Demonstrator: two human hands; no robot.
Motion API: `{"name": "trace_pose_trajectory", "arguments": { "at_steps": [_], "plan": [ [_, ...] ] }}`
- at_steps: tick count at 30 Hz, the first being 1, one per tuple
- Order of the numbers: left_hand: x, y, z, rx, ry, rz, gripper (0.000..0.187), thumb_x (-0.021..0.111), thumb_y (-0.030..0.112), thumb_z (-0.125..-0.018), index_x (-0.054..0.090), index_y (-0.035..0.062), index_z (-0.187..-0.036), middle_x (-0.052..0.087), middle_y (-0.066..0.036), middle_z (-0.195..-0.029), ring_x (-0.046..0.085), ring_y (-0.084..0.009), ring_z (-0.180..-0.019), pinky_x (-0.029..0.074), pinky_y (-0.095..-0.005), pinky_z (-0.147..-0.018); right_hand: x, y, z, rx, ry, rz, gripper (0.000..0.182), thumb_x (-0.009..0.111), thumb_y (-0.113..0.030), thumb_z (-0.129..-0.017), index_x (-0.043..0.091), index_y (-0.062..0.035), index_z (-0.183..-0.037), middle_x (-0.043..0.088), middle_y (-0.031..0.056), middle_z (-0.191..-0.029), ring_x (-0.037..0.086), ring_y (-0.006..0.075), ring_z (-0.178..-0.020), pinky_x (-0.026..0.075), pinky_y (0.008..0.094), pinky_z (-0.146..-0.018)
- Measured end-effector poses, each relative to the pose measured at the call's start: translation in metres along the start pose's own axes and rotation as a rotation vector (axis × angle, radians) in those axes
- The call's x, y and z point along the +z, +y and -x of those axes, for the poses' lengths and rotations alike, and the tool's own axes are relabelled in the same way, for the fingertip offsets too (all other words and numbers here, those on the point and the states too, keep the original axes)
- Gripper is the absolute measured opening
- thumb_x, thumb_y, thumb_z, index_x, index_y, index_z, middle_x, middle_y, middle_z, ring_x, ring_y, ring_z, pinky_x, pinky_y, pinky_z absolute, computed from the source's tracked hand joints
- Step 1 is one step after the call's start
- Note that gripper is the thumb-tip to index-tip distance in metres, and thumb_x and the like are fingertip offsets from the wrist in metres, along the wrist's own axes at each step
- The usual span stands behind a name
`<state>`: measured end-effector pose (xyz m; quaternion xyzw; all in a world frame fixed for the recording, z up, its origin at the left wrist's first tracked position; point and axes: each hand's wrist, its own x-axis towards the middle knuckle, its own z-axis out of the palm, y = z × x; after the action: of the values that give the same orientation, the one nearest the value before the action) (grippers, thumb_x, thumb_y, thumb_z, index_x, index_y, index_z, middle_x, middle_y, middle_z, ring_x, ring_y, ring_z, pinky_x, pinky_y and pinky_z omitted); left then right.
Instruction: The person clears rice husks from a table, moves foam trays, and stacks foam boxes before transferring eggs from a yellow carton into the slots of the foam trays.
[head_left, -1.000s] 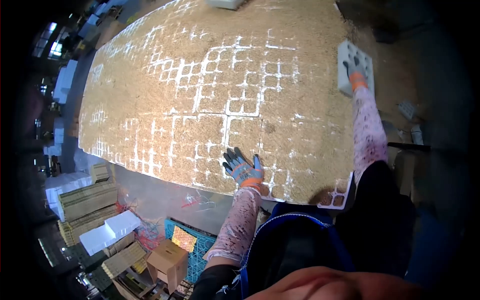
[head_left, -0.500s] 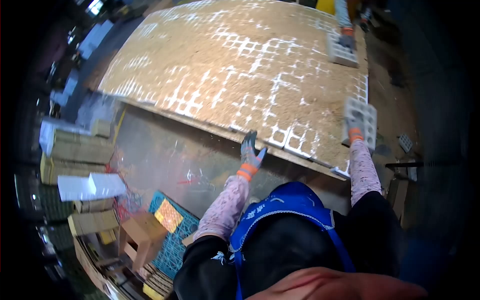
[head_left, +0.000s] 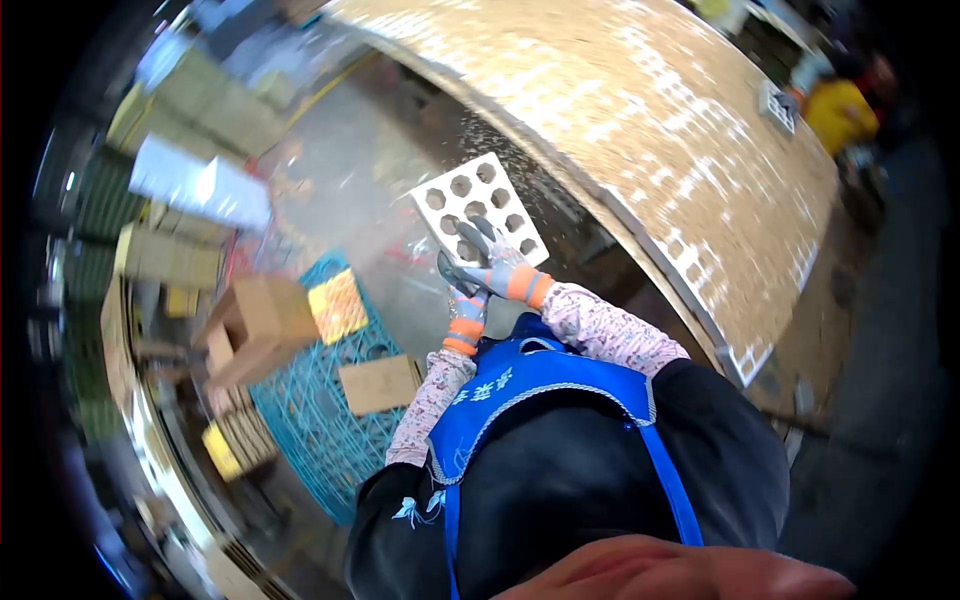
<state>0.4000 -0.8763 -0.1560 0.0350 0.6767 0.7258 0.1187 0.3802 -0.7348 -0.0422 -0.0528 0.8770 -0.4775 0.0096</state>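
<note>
A white block with rows of round holes is tilted up in front of my apron, off to the side of the table. My gloved right hand grips its near edge, dark fingers lying over the holes. Just below, my gloved left hand comes up to the block's near left corner. Its fingers are largely hidden behind the right hand, so I cannot tell whether they grip the block. Loose crumbs scatter in the air beside the block's right side.
The big table is covered in tan grains with white grid lines showing through. At its far side a person in yellow handles another white block. On my left are a blue mesh pallet, a cardboard box and stacked bundles.
My right hand has brought the holed block from the table's right edge to the open floor side before me. My left hand has left the table edge and joined it. The view has turned left.
</note>
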Motion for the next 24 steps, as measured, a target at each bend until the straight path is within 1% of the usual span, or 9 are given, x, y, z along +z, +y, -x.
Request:
{"name": "trace_pose_trajectory", "arguments": {
  "at_steps": [4,6,8,10,14,16,18,20,24],
  "plan": [
    [-0.062,0.007,0.038,-0.129,0.422,0.205,0.068,0.066,0.004,-0.083,0.029,0.0029,-0.141,0.046,-0.015,-0.132,0.051,-0.0236,-0.114,0.047,-0.0349,-0.094,0.039,-0.009,0.002,-0.053,-0.430,-0.334,0.065,0.067,-0.025,-0.081,0.039,-0.0153,-0.140,0.027,0.0172,-0.147,0.033,0.0308,-0.133,0.034,0.0374,-0.105],
    [-0.086,-0.022,0.064,-0.358,0.562,-0.353,0.075,0.070,0.022,-0.081,0.030,0.0000,-0.141,0.046,-0.019,-0.133,0.049,-0.0285,-0.117,0.041,-0.0365,-0.099,0.043,-0.013,0.006,0.110,-0.662,-0.609,0.056,0.063,-0.013,-0.086,0.041,-0.0059,-0.138,0.041,0.0122,-0.141,0.045,0.0217,-0.124,0.040,0.0311,-0.099],
    [-0.101,-0.061,0.086,-0.583,0.699,-0.372,0.083,0.067,0.041,-0.080,0.030,-0.0014,-0.141,0.042,-0.026,-0.135,0.042,-0.0348,-0.126,0.035,-0.0359,-0.102,0.053,0.033,0.012,-0.018,-0.570,-0.515,0.047,0.064,-0.014,-0.084,0.052,-0.0065,-0.129,0.056,0.0111,-0.127,0.052,0.0197,-0.116,0.043,0.0319,-0.096],
    [-0.103,-0.042,0.103,-0.446,0.879,-0.063,0.079,0.067,0.040,-0.081,0.032,-0.0019,-0.139,0.046,-0.026,-0.131,0.047,-0.0360,-0.120,0.037,-0.0380,-0.098,0.036,0.059,0.009,0.149,-0.469,-0.447,0.043,0.065,-0.014,-0.085,0.055,-0.0058,-0.126,0.061,0.0076,-0.117,0.058,0.0167,-0.103,0.048,0.0293,-0.086],
    [-0.153,-0.149,0.148,-0.792,1.188,-0.182,0.078,0.063,0.047,-0.081,0.039,-0.0065,-0.132,0.054,-0.025,-0.124,0.052,-0.0365,-0.115,0.040,-0.0403,-0.095,-0.008,0.138,-0.009,0.501,-0.291,-0.477,0.035,0.065,-0.016,-0.086,0.061,-0.0067,-0.119,0.065,0.0001,-0.101,0.059,0.0081,-0.082,0.047,0.0210,-0.065],
    [-0.196,-0.220,0.194,-1.096,0.667,-0.615,0.070,0.058,0.048,-0.082,0.046,0.0000,-0.131,0.055,-0.023,-0.125,0.052,-0.0391,-0.114,0.040,-0.0416,-0.095,-0.030,0.188,-0.032,0.495,-0.287,-0.376,0.034,0.065,-0.017,-0.086,0.061,-0.0072,-0.119,0.065,-0.0003,-0.096,0.058,0.0081,-0.077,0.047,0.0223,-0.063],
    [-0.185,-0.201,0.212,-1.049,1.102,-0.258,0.054,0.054,0.037,-0.087,0.049,0.0054,-0.131,0.059,-0.022,-0.118,0.056,-0.0390,-0.109,0.042,-0.0426,-0.094,-0.052,0.203,-0.055,0.625,-0.277,-0.403,0.034,0.066,-0.017,-0.086,0.061,-0.0073,-0.119,0.065,-0.0007,-0.094,0.056,0.0070,-0.072,0.046,0.0221,-0.060],
    [-0.176,-0.164,0.210,-1.190,0.695,-0.801,0.045,0.051,0.030,-0.089,0.051,0.0072,-0.129,0.061,-0.022,-0.113,0.058,-0.0385,-0.104,0.045,-0.0432,-0.089,-0.058,0.211,-0.083,0.694,-0.297,-0.406,0.033,0.065,-0.016,-0.087,0.061,-0.0074,-0.118,0.065,-0.0016,-0.092,0.054,0.0049,-0.067,0.042,0.0190,-0.055],
    [-0.183,-0.167,0.205,-1.227,0.700,-0.991,0.032,0.045,0.024,-0.093,0.054,0.0108,-0.120,0.063,-0.019,-0.102,0.062,-0.0365,-0.093,0.049,-0.0453,-0.075,-0.026,0.200,-0.152,0.651,-0.437,-0.335,0.034,0.066,-0.016,-0.086,0.061,-0.0058,-0.118,0.065,-0.0007,-0.093,0.056,0.0064,-0.071,0.044,0.0206,-0.059]
  ]
}}
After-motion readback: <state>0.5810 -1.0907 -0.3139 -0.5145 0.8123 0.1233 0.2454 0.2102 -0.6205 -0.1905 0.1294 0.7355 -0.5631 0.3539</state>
